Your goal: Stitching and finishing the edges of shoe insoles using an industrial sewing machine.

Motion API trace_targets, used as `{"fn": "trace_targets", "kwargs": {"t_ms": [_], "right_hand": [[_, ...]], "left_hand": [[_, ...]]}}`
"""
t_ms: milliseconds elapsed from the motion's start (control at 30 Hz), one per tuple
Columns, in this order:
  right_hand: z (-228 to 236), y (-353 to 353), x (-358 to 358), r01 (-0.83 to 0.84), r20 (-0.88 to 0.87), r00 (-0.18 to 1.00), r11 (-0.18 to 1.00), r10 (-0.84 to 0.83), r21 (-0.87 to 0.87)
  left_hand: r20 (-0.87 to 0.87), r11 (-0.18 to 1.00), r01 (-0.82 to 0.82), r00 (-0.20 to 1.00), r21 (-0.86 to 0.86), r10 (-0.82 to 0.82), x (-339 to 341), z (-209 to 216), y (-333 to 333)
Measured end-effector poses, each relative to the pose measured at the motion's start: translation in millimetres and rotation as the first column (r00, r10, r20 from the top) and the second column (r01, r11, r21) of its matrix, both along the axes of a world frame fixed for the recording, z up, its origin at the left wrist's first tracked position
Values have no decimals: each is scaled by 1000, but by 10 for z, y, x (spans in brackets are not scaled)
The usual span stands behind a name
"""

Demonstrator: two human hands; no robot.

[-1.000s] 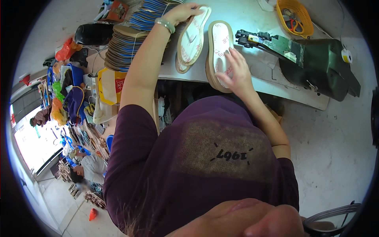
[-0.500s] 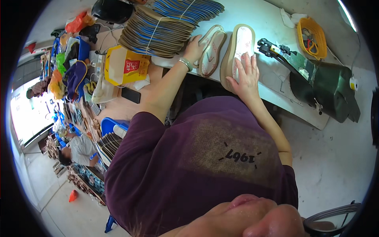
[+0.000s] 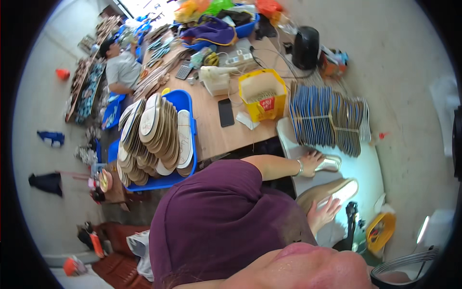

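Observation:
On the brightly lit white worktable, my right hand [image 3: 323, 214] lies with fingers spread on a thick tan shoe sole [image 3: 308, 193] with a pale insole [image 3: 345, 191]. That hand is open and rests on it without gripping. Farther left, my left hand [image 3: 312, 163], with a bracelet at the wrist, touches the near end of a pale, narrow sandal [image 3: 330, 163]. Its fingers look apart and stretched out. Glare and blur hide the sandal's details. Beyond the left hand are bundles of blue and brown soles [image 3: 322, 115], tied with bands.
A blue crate [image 3: 193, 139] full of insoles stands left of me. On the wooden table are a phone [image 3: 225, 112], a yellow box [image 3: 263, 94] and a black rounded object [image 3: 306, 48]. A yellow basket [image 3: 380, 231] and a dark machine arm [image 3: 352, 219] flank my right hand. A person [image 3: 122, 70] sits far left.
My view has swung left, so the table and both hands appear farther right and the blue crate shows fully. My hands remain by the same sole and sandal.

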State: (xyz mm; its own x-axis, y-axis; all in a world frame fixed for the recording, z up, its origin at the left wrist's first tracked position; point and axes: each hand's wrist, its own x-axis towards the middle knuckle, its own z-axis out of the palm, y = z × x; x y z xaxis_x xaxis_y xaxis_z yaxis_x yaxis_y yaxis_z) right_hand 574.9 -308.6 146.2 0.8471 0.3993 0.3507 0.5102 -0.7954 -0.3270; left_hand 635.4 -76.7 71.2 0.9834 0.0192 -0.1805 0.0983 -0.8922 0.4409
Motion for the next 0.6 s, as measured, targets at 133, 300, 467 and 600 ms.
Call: {"fn": "trace_targets", "kwargs": {"t_ms": [133,300,467,600], "right_hand": [[12,-41,-27,43,-19,999,997,-44,-68],[-54,-70,21,-6,39,999,999,7,-32],[-64,-103,21,8,45,999,1000,-7,-26],[-76,-159,19,36,26,999,999,-35,-39]], "left_hand": [[-55,1000,23,998,-6,-23,29,174,-3],[-83,998,-54,995,-28,52,-26,90,28],[-81,996,-82,993,38,84,-88,107,163],[23,968,64,998,-243,-60,-82,192,-140]]}}
